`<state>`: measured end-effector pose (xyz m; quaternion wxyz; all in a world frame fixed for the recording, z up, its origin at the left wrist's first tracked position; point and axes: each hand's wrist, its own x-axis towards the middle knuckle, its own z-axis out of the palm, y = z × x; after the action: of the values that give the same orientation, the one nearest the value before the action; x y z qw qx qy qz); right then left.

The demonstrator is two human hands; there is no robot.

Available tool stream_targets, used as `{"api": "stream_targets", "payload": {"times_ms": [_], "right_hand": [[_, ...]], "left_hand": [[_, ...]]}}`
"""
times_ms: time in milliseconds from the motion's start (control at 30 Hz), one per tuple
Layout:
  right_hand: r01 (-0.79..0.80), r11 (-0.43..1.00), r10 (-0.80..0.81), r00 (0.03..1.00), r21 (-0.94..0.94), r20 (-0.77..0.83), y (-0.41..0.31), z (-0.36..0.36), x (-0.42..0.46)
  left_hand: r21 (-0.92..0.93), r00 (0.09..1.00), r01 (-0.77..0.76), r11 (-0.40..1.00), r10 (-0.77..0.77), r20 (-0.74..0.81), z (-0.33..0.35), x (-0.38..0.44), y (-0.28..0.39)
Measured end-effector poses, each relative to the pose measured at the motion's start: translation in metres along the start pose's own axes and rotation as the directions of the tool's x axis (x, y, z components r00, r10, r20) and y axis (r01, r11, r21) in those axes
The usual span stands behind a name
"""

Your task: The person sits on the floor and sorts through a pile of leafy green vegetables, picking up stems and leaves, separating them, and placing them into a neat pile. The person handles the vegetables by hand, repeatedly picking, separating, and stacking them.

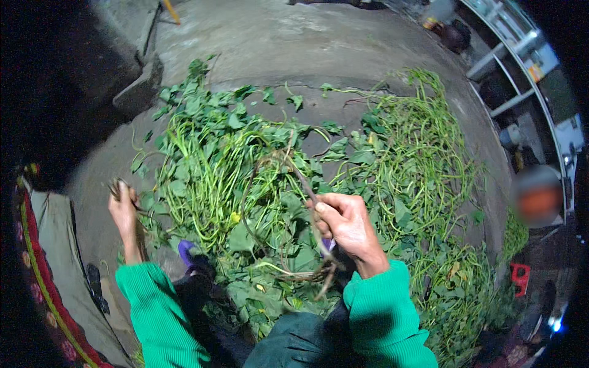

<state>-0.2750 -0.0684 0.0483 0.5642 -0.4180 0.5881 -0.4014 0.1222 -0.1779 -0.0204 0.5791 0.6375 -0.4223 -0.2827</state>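
Note:
My right hand [347, 225] grips a woody brown vine stem [303, 179], held above the greens. Its thin, rooty end points up and away, and bent lengths hang below the fist. At the left, my left hand [124, 216] is raised with its fingers closed on a small dark thing [114, 187], too blurred to name. Beneath and between both hands spreads a heap of leafy green vine stalks [207, 170] with broad leaves. A purple shoe [186, 252] shows at the heap's near left edge.
A second heap of green stalks [409, 152] lies to the right. Grey concrete floor [285, 41] extends beyond. Metal shelving [513, 103] lines the right, near a blurred person [537, 197] and a red plastic object [520, 279]. Grey cloth [55, 239] hangs at left.

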Motion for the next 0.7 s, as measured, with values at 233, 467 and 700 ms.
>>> {"api": "stream_targets", "payload": {"times_ms": [233,467,700], "right_hand": [[0.094,0.99,-0.097,0.995,0.109,0.022,0.006,0.029,0.008],[0.177,0.969,-0.179,0.984,-0.171,0.005,0.013,0.042,0.01],[0.078,0.991,-0.081,0.996,-0.106,-0.029,0.006,0.037,0.001]], "left_hand": [[0.045,0.631,0.479,0.876,-0.379,0.677,0.12,-0.136,0.074],[-0.032,0.382,0.314,0.949,-0.095,0.919,0.127,-0.154,0.069],[0.437,0.753,-0.596,0.673,0.28,0.596,0.094,-0.088,0.027]]}}
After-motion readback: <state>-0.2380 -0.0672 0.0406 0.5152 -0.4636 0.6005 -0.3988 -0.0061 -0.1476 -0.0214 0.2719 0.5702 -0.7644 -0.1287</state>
